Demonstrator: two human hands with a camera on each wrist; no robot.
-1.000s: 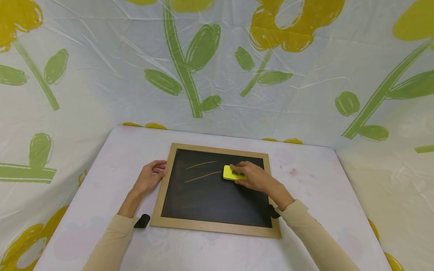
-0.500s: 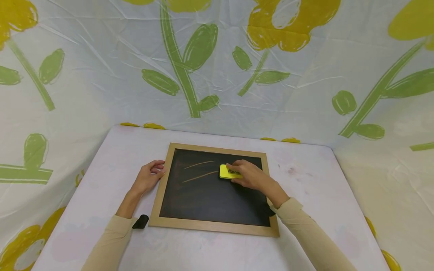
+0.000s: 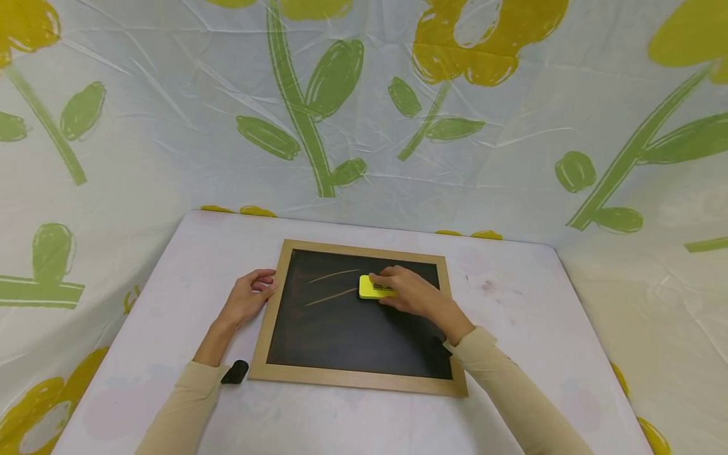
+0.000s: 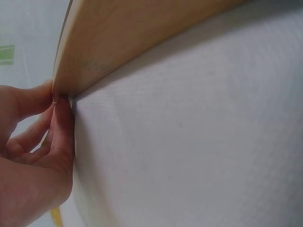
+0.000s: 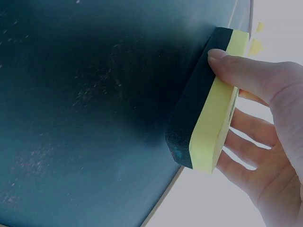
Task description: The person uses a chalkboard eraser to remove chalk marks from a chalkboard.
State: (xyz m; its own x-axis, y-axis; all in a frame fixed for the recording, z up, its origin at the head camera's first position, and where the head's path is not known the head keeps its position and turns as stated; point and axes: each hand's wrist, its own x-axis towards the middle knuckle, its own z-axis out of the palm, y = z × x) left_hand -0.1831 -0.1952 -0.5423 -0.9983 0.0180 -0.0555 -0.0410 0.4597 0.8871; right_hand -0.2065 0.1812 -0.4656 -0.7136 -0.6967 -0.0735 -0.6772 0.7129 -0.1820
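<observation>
White table (image 3: pixel 523 392) bears a rectangular black board (image 3: pixel 341 341) in a pale wooden frame (image 3: pixel 355 378).
Left hand (image 3: pixel 246 301): thumb and fingers pinch the frame's left edge. Right hand (image 3: pixel 418 294): thumb and fingers grip a yellow-and-black block eraser (image 3: pixel 366 288) on the board, beside two thin tan lines (image 3: pixel 332 297).

The eraser (image 5: pixel 203 109) is yellow and black, the backdrop (image 3: pixel 375 136) yellow-flowered.

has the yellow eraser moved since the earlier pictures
Yes, the yellow eraser has moved left, closer to the left side of the wooden frame.
</observation>
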